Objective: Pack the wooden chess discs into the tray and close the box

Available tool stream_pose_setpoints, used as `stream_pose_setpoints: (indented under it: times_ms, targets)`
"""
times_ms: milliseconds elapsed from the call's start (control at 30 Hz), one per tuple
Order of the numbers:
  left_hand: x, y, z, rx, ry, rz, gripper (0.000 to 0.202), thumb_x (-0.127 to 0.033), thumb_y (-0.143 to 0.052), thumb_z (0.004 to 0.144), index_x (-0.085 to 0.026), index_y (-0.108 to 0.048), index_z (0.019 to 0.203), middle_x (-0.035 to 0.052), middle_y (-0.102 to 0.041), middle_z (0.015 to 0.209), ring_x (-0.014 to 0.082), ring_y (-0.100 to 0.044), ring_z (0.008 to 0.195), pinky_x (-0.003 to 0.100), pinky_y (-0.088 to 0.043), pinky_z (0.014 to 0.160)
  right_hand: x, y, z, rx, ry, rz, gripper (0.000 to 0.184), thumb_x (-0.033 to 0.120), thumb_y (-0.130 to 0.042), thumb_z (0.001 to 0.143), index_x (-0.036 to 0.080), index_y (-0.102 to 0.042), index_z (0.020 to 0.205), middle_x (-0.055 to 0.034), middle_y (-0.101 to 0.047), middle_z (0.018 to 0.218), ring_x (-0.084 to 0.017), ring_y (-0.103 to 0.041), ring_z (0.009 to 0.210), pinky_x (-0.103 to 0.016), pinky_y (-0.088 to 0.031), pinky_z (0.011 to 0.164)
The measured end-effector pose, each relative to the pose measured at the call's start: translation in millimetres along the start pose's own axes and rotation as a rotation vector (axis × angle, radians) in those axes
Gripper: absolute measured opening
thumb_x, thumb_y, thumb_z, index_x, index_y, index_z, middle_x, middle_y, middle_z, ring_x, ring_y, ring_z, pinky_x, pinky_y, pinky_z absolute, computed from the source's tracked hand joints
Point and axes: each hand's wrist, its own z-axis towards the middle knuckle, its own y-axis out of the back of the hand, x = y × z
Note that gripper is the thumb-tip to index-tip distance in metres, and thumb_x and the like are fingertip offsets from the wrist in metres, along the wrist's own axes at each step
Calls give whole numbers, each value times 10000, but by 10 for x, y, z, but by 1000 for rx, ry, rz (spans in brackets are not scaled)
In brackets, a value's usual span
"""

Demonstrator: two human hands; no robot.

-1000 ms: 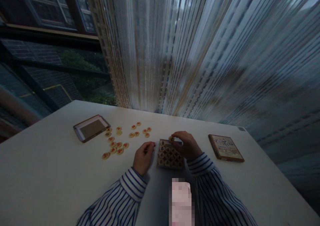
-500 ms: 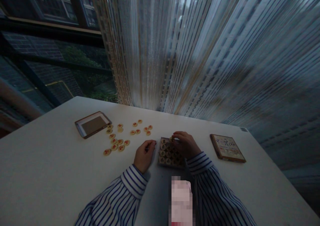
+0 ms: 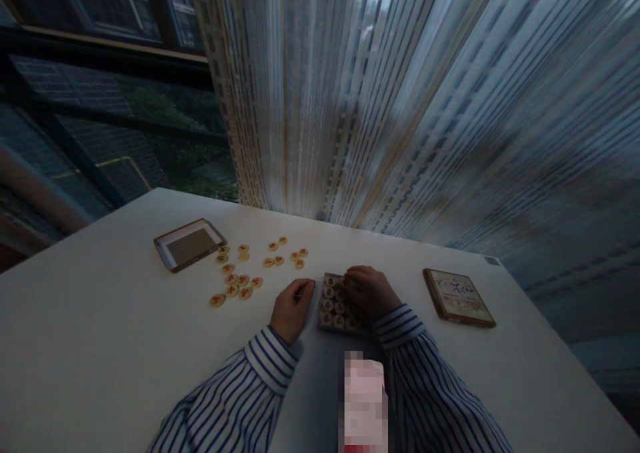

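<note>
A small box (image 3: 334, 304) filled with round wooden game pieces sits on the white table (image 3: 100, 346) between my hands. My right hand (image 3: 370, 291) rests over the box's far right part, its fingers curled down onto the pieces; what the fingertips hold is hidden. Curled loosely, my left hand (image 3: 291, 307) lies against the box's left edge. Several loose round pieces (image 3: 243, 277) with red marks lie scattered to the left of it.
An open shallow box half (image 3: 189, 245) lies at the far left past the loose pieces. A printed box lid (image 3: 459, 296) lies to the right. Striped curtains (image 3: 380, 106) hang behind the table, with a dark window (image 3: 100, 106) at left.
My right hand held a piece above the box's far edge a second ago; it has now come down onto the pieces in the box. The left hand stayed put.
</note>
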Motion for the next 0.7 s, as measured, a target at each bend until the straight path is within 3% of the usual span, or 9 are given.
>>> stream_pose_setpoints:
  times_ms: [700]
  targets:
    - [25, -2, -18, 14, -14, 8, 286, -406, -499, 748, -167, -639, 822, 46, -680, 802, 176, -614, 739, 297, -477, 700, 19, 0, -9, 64, -34, -7, 152, 272, -558, 772, 207, -645, 880, -53, -662, 953, -186, -580, 873, -315, -438, 781]
